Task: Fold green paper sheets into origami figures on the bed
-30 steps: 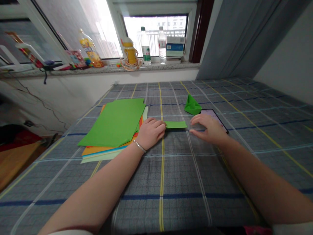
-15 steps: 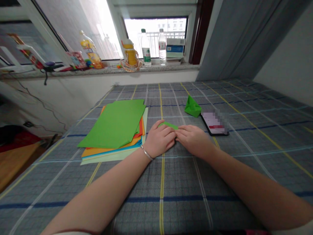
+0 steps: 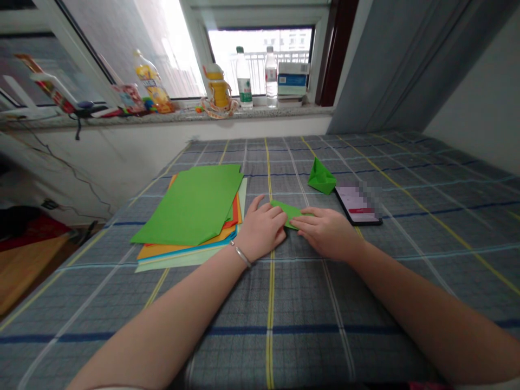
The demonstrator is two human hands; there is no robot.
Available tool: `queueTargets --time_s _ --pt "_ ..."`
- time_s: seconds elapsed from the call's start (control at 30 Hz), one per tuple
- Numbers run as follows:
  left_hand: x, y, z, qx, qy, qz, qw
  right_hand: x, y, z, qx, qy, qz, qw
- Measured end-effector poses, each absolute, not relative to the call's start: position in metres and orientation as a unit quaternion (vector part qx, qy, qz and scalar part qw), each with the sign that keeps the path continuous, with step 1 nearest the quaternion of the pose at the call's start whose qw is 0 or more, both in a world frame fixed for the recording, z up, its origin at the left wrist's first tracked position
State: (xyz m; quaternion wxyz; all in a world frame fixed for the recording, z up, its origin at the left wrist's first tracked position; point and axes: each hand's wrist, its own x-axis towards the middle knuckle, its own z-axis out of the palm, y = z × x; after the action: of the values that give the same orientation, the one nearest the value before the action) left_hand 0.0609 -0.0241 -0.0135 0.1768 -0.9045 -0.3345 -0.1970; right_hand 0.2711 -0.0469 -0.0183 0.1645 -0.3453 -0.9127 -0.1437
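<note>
On the stone windowsill (image 3: 182, 117) stand a few bottles; one big bottle (image 3: 153, 86) looks yellow and orange, and I cannot tell what is in it; next comes a yellow cup (image 3: 220, 93) with a white top and a strap around its bottom; then there are two see-through bottles, one (image 3: 244, 81) with a green cap and a green label, the other (image 3: 270, 78) with a pale cap; a blue and white box (image 3: 292, 81) sits to the right of them, and its inside does not show.

The small green paper (image 3: 286, 211) lies on the checked cloth (image 3: 235, 346), between the two hands; it is flat and folded, with straight edges. The left hand (image 3: 262, 233) has bent fingers on its left part, with the thumb side hard to see; the right hand (image 3: 325, 230) has its fingers lying over the right end; both touch the paper, but I cannot tell if they pinch it or just press it.

A shiny, thin bracelet (image 3: 242, 255) goes around the left wrist; a pile of smooth paper (image 3: 190, 206) lies to the left, green on top, with orange, blue and pale green edges peeking out; a pointy, folded green shape (image 3: 321, 177) stands near the flat phone (image 3: 352, 200).
</note>
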Motion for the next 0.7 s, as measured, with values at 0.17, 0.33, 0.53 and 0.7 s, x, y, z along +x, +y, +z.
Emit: queueTargets --time_s 0.17,0.33,0.53,0.7 --pt "0.041 -0.01 -0.008 -0.9 -0.349 -0.177 0.194 0.289 -0.041 -0.014 -0.336 -0.91 -0.145 0.192" --pt "0.031 -0.004 -0.008 -0.889 -0.367 -0.22 0.166 0.291 -0.041 -0.011 -0.344 -0.902 -0.145 0.218" --pt "0.057 -0.019 -0.018 -0.911 -0.271 -0.272 0.15 0.271 -0.047 -0.016 -0.338 -0.909 -0.131 0.205" --pt "0.063 -0.021 -0.02 -0.901 -0.282 -0.281 0.175 0.266 -0.049 -0.016 -0.34 -0.911 -0.128 0.197"
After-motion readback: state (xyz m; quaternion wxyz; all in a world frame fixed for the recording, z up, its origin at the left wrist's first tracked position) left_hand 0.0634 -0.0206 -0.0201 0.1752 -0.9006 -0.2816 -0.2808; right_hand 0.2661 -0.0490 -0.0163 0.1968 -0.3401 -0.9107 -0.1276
